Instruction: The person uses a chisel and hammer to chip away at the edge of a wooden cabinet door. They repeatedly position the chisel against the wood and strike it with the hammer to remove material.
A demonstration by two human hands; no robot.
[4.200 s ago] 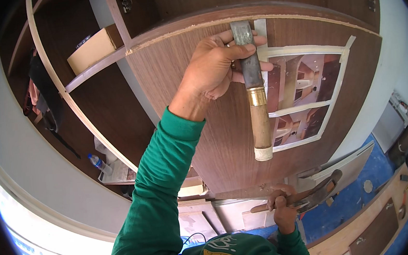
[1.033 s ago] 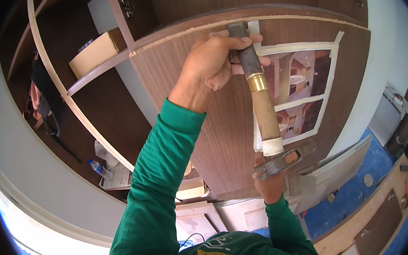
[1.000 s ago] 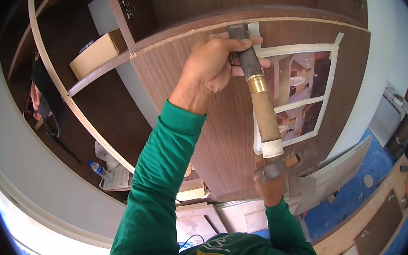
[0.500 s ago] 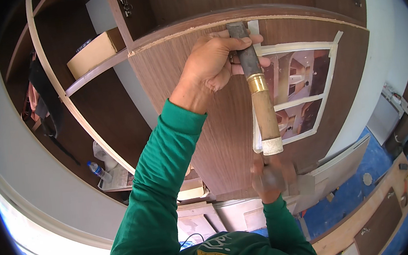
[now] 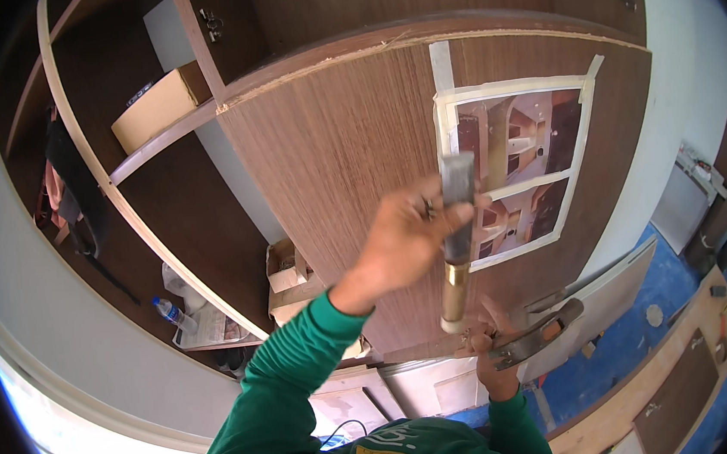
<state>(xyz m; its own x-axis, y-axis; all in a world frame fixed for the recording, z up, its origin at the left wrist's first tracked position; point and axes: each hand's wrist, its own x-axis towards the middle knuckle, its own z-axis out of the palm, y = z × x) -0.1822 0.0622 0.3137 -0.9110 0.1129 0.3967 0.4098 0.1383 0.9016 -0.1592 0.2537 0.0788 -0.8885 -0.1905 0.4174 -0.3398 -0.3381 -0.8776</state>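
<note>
My left hand (image 5: 403, 236) is closed around the dark flat blade of a chisel (image 5: 459, 188), just above its brass collar. The blade's end points up and away from me, while the wooden handle with its pale end hangs down toward my right hand (image 5: 494, 364). That hand is closed on a hammer (image 5: 533, 339), whose metal head lies sideways close below the chisel's handle end. The hammer's handle is mostly hidden. Beyond both hands stands a brown wood-grain cabinet panel (image 5: 330, 143) with a rough, chipped upper edge (image 5: 349, 58).
Taped to the panel is a sheet of pictures (image 5: 537, 134). Open shelves at the left hold a cardboard box (image 5: 158, 106) and a plastic bottle (image 5: 172, 313). Boards (image 5: 599, 301) lean at the lower right, above a blue floor covering (image 5: 639, 315) and a wooden board (image 5: 724, 291).
My left hand has lowered the chisel from the panel's upper edge toward me. The hammer in my right hand, blurred before, is now clearer and turned sideways.
</note>
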